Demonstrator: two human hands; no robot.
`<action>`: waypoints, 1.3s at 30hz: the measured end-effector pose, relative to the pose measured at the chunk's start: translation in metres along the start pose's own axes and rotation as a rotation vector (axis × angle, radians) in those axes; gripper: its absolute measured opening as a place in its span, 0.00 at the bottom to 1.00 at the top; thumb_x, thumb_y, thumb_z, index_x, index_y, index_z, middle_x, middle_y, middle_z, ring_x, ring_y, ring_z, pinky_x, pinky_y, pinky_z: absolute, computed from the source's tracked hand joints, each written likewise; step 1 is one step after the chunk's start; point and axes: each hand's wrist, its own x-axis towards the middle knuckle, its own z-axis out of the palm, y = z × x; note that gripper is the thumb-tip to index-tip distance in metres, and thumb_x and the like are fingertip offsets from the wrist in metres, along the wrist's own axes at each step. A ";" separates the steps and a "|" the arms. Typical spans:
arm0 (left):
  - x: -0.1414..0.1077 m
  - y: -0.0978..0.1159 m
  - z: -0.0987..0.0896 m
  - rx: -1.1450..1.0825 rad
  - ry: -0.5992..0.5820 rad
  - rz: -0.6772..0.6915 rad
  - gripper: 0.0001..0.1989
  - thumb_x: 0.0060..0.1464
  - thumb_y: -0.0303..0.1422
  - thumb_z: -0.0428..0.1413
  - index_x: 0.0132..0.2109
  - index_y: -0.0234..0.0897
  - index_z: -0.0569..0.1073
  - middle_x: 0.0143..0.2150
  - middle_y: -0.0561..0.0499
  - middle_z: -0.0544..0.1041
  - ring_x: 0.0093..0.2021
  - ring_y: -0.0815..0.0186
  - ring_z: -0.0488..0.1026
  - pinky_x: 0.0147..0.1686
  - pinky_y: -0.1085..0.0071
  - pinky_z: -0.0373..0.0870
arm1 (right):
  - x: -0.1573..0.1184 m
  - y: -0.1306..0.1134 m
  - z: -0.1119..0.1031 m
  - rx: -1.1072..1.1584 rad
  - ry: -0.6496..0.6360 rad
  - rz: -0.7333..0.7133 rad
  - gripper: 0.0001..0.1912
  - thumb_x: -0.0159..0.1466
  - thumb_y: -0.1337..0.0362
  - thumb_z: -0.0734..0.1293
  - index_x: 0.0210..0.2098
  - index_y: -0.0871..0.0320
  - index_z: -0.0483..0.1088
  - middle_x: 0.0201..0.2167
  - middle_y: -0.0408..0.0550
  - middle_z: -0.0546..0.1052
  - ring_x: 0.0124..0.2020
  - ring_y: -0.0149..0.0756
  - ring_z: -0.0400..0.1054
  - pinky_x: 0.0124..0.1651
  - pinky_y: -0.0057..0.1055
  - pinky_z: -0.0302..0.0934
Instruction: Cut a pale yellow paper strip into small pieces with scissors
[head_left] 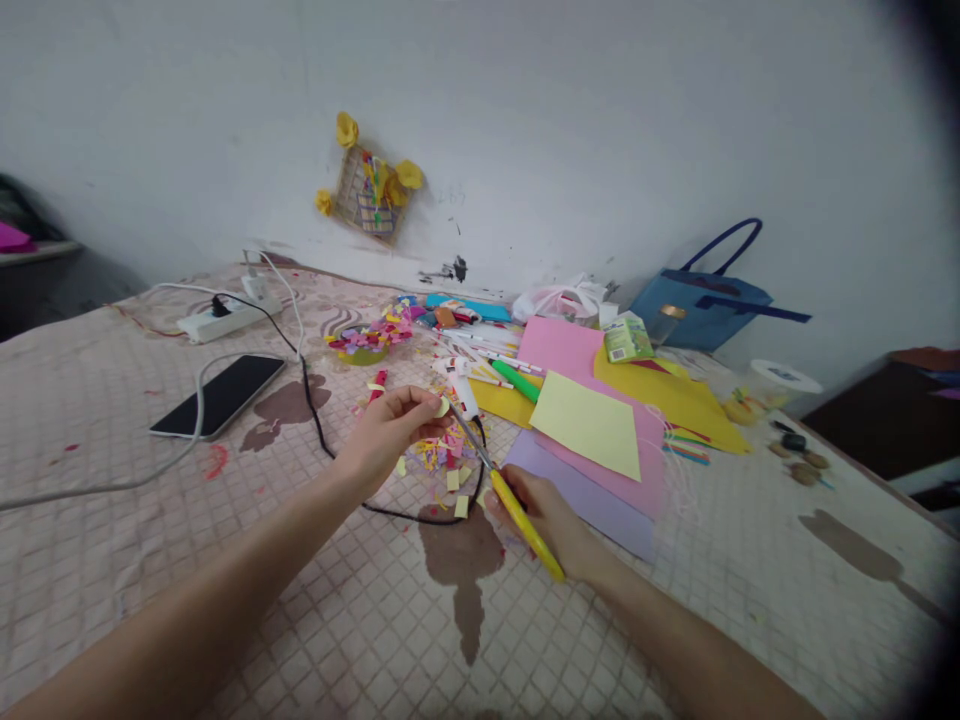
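Forearms foremost, the left hand pinches a paper piece beside the tip of scissors clasped in the right hand.

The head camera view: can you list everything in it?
Wall: one, white, behind
Tablecloth: one, beige with brown patterns, beneath
Wall decoration: one, brown and yellow, rear
Power strip: one, white, left
Cables: several, black and white, left and centre
Phone: one, black, left
Round decorated item: one, multicoloured, left of centre
Glue gun: one, white, centre
Paper sheets: several, yellow, pink, purple, right
Paper scraps: many, multicoloured, centre
Carton: one, green, right
Bag: one, blue, right
Small clutter: uncounted, mixed, scattered
Paper piece: one, yellow, centre
Scissors: one, yellow handles, centre
Left hand: one, holding paper piece
Right hand: one, holding scissors
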 end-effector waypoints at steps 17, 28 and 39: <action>0.000 0.003 -0.001 -0.060 -0.026 -0.116 0.08 0.45 0.31 0.61 0.30 0.32 0.71 0.32 0.49 0.78 0.30 0.71 0.74 0.34 0.74 0.70 | 0.001 -0.005 -0.001 -0.087 0.002 0.032 0.15 0.59 0.53 0.62 0.25 0.57 0.58 0.20 0.38 0.60 0.18 0.24 0.51 0.17 0.21 0.48; 0.002 0.004 -0.003 -0.033 0.000 -0.091 0.07 0.47 0.30 0.60 0.31 0.32 0.69 0.29 0.50 0.77 0.29 0.71 0.74 0.32 0.75 0.71 | 0.000 -0.005 -0.002 -0.121 -0.011 0.022 0.15 0.59 0.52 0.60 0.25 0.57 0.58 0.20 0.38 0.61 0.18 0.25 0.52 0.18 0.22 0.48; 0.009 0.002 -0.012 -0.036 -0.007 -0.044 0.07 0.46 0.30 0.61 0.31 0.33 0.70 0.27 0.52 0.76 0.29 0.72 0.74 0.33 0.76 0.70 | 0.001 0.000 0.000 -0.147 -0.014 -0.002 0.15 0.60 0.53 0.60 0.25 0.57 0.58 0.18 0.38 0.60 0.19 0.25 0.53 0.19 0.23 0.47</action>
